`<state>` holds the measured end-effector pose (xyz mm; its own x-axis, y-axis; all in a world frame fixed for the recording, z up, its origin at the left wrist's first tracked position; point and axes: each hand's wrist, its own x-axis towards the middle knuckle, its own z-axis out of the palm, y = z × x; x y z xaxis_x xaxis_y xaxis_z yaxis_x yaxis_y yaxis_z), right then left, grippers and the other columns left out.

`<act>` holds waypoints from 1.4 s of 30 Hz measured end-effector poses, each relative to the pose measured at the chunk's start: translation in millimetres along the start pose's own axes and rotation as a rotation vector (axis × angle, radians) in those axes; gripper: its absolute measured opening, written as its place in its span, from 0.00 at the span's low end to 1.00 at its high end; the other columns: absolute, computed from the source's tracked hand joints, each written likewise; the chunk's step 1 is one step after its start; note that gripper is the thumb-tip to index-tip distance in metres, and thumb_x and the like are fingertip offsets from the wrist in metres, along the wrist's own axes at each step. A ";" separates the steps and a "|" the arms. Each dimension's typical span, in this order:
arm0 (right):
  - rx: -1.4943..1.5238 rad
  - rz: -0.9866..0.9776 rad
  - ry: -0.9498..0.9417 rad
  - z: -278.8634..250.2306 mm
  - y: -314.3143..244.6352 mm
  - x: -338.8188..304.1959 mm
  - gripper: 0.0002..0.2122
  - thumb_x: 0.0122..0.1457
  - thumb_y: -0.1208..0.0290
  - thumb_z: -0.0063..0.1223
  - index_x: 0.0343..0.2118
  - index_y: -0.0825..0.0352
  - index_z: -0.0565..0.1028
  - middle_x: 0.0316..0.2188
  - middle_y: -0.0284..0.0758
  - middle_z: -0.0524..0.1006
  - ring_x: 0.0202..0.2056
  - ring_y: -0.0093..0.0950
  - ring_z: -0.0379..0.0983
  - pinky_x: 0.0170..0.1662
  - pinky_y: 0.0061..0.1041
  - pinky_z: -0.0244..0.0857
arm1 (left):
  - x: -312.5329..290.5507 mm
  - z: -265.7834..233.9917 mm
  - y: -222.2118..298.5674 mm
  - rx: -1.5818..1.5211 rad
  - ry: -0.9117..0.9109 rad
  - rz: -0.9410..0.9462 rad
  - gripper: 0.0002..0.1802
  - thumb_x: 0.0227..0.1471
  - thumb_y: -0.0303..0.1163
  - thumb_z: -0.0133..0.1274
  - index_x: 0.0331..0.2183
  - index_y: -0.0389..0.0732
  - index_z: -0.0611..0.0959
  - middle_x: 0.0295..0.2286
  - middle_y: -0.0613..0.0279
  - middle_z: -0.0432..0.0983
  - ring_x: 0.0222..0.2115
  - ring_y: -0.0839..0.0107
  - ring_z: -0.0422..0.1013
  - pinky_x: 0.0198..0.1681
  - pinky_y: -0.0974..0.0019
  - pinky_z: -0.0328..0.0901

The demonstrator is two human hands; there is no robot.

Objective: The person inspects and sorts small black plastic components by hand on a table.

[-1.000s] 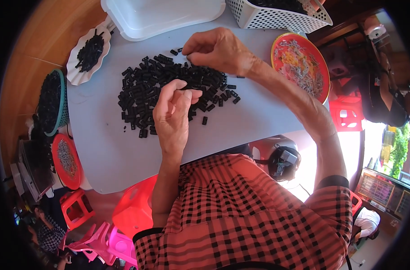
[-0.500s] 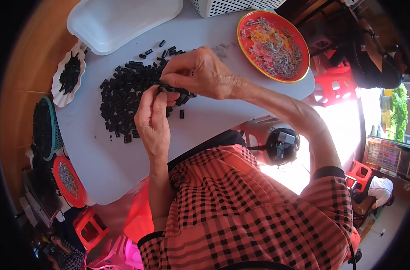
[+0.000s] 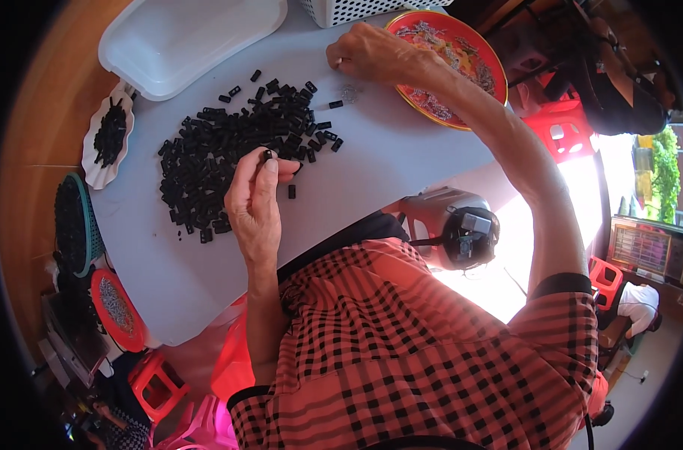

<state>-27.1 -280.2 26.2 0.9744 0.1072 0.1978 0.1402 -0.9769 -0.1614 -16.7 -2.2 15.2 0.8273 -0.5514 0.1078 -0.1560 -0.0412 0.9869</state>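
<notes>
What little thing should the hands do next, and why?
Maybe the right hand should pinch one of the loose silver bits: they lie close to it, and a small black block sits in the grip of the left hand. I can't tell if the right grip is empty.

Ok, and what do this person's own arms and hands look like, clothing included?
The short, black-checked, coral-red cloth left sleeve and matching right sleeve each end in a plain black band. Below them, the left forearm and right forearm are bare. The left hand and right hand are ungloved; no watch or bracelet shows.
</notes>
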 end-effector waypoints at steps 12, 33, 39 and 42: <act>0.113 -0.005 -0.041 1.7 -10.9 -4.5 0.07 0.48 0.79 0.48 0.28 0.69 0.77 0.24 0.40 0.78 0.25 0.33 0.75 0.32 0.29 0.70 | 0.9 2.0 3.6 -0.040 -0.030 -0.027 0.12 0.57 0.29 0.44 0.38 0.31 0.76 0.27 0.58 0.76 0.28 0.74 0.71 0.34 0.71 0.66; 0.821 0.177 0.010 -1.6 -64.0 5.9 0.06 0.46 0.78 0.51 0.29 0.69 0.76 0.21 0.32 0.76 0.25 0.19 0.72 0.33 0.20 0.67 | 1.1 -2.3 -3.4 -0.326 -0.017 -0.253 0.13 0.56 0.32 0.46 0.37 0.33 0.76 0.27 0.58 0.78 0.26 0.77 0.70 0.35 0.74 0.64; 1.222 0.160 -0.085 6.6 -104.4 3.2 0.06 0.50 0.81 0.52 0.32 0.70 0.75 0.28 0.28 0.75 0.32 0.16 0.70 0.38 0.18 0.66 | 1.7 -2.1 -4.7 -0.398 -0.031 -0.256 0.14 0.56 0.35 0.46 0.37 0.34 0.77 0.27 0.59 0.78 0.27 0.76 0.71 0.35 0.74 0.62; 1.244 0.117 -0.062 12.6 -106.4 1.0 0.05 0.51 0.81 0.53 0.32 0.70 0.75 0.27 0.28 0.75 0.32 0.16 0.70 0.37 0.18 0.66 | 2.2 -4.3 -7.9 -0.361 -0.060 -0.250 0.14 0.56 0.35 0.45 0.37 0.34 0.76 0.27 0.58 0.78 0.28 0.76 0.71 0.36 0.73 0.63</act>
<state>-38.9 -173.9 31.4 0.9941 0.0737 0.0802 0.0904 -0.1480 -0.9848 -11.4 0.5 8.1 0.7814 -0.6089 -0.1365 0.2524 0.1083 0.9616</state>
